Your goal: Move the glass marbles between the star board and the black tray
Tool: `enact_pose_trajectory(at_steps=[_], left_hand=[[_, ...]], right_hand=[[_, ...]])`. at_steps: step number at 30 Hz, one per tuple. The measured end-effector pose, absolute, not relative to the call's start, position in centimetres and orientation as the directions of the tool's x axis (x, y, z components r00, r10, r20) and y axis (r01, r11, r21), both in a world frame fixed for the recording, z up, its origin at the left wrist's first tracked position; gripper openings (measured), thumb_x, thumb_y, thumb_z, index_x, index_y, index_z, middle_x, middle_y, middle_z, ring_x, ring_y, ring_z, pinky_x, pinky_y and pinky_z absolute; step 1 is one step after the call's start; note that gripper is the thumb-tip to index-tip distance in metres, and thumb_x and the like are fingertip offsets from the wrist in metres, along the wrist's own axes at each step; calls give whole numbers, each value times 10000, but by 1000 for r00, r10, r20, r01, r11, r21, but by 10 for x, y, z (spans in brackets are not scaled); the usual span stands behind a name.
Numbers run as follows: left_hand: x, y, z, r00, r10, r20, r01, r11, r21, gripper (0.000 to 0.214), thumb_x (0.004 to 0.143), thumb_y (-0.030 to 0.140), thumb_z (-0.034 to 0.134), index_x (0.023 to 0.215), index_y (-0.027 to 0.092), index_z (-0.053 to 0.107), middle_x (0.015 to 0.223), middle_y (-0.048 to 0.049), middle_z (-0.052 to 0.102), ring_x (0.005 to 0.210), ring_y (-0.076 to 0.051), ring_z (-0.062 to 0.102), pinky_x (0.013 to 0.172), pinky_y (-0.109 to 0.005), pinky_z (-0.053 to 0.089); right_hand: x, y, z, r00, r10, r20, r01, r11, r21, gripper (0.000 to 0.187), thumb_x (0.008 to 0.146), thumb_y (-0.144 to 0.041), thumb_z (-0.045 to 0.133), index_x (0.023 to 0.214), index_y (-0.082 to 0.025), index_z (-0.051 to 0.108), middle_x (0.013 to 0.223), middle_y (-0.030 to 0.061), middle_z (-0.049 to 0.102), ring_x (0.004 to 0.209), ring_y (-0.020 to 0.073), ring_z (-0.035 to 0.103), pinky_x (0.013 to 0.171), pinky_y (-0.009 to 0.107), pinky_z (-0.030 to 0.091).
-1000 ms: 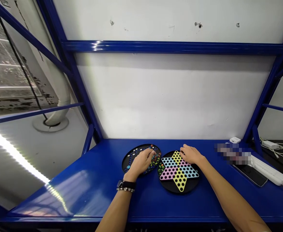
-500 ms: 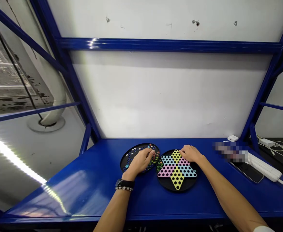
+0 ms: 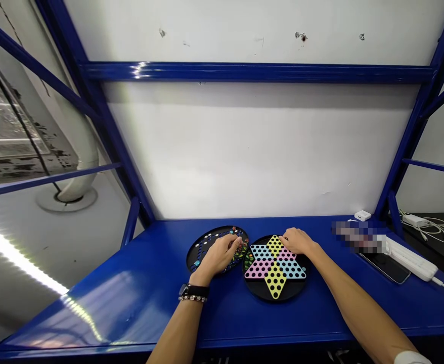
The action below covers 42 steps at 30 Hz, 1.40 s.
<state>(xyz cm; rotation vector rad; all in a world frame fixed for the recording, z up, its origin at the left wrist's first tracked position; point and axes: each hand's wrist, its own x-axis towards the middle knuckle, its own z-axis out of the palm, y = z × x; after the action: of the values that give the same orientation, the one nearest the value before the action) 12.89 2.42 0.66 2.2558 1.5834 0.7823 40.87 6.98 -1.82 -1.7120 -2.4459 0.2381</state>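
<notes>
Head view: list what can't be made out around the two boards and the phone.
Left hand: covers part of the marbles on the round board; whether its fingers hold any is hidden.
Right hand: covers the top of the star board; anything under the palm is hidden.
Blurred patch: hides whatever lies just beyond the phone.
Cables: cut off by the right edge.

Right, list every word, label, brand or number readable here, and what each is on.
Nothing can be read.
The star board shows no lettering.
White power strip, small white box: any marks are too small.
The pixelated patch by the phone is too blurred.
</notes>
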Motion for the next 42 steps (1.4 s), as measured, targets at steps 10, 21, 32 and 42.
enact_pose_trajectory(at_steps=[10, 21, 32, 42], left_hand=[[129, 23, 7, 262, 927, 267, 778, -367, 510, 517, 965, 520, 305, 900, 215, 716, 975, -67, 735, 902, -236, 654, 790, -304, 459], [126, 26, 2, 266, 931, 251, 761, -362, 538, 546, 958, 540, 294, 933, 209, 727, 1005, -84, 735, 927, -249, 647, 813, -312, 455], [128, 25, 5, 256, 927, 274, 747, -370, 552, 526, 954, 536, 315, 875, 211, 721, 967, -77, 744, 901, -244, 659, 793, -299, 463], [125, 27, 0, 261, 921, 289, 754, -382, 534, 512, 960, 526, 310, 865, 214, 705, 944, -65, 738, 891, -237, 655, 792, -303, 462]], right_hand=[[410, 71, -21, -374, 927, 41, 902, 374, -216, 508, 974, -390, 324, 614, -182, 617, 704, 79, 636, 586, 158, 545, 546, 278, 269], [410, 74, -20, -356, 933, -47, 918, 340, -206, 511, 985, -383, 316, 690, -192, 687, 720, 67, 650, 625, 161, 577, 572, 265, 295], [408, 67, -17, -380, 925, 20, 900, 375, -220, 526, 988, -461, 329, 695, -189, 670, 914, 94, 691, 739, 180, 617, 604, 259, 317], [408, 70, -20, -365, 930, 42, 898, 364, -249, 514, 991, -408, 336, 651, -181, 648, 818, 86, 679, 679, 165, 605, 584, 265, 306]])
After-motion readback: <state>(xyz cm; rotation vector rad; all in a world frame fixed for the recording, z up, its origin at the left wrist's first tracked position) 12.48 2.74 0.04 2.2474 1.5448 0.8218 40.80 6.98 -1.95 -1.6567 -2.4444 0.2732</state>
